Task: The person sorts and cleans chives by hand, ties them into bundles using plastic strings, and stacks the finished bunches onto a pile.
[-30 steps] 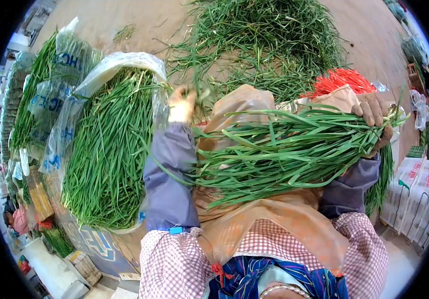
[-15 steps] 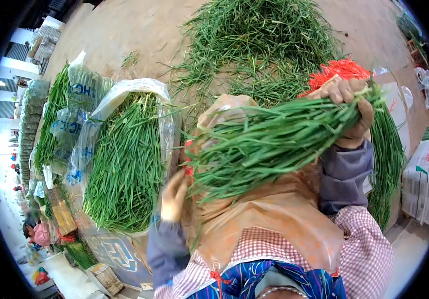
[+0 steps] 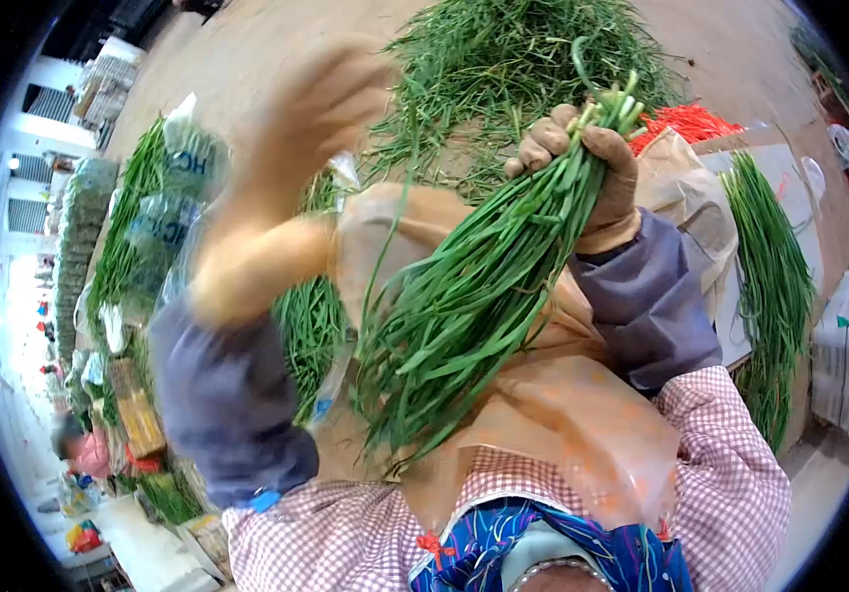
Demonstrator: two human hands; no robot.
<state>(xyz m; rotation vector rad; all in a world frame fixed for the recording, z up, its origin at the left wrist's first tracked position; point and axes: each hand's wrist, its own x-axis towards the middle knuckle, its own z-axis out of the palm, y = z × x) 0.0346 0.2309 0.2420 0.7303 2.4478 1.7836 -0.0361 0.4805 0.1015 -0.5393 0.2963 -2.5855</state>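
Note:
My right hand (image 3: pixel 614 187), in a soiled glove, is closed around the pale stem ends of a bunch of garlic chives (image 3: pixel 483 296). The green leaves hang down and leftward across the front of my apron (image 3: pixel 562 414). Raised on the left is my left hand (image 3: pixel 331 104), smeared by motion, so its fingers cannot be read. It is apart from the bunch. A long single leaf hangs between the hand and the bunch. Behind my left forearm, a bagged heap of chives (image 3: pixel 314 331) is partly hidden.
A loose pile of green leaves (image 3: pixel 533 59) lies on the floor ahead. Red ties (image 3: pixel 691 120) and a laid-out bunch of chives (image 3: pixel 768 296) are at the right. Plastic-bagged greens (image 3: pixel 163 217) stand at the left. A person in pink (image 3: pixel 91 454) is farther off.
My left hand has swung up and away from beside the leaf tips. My right hand has moved left, and the bunch has tilted from nearly level to steeply hanging.

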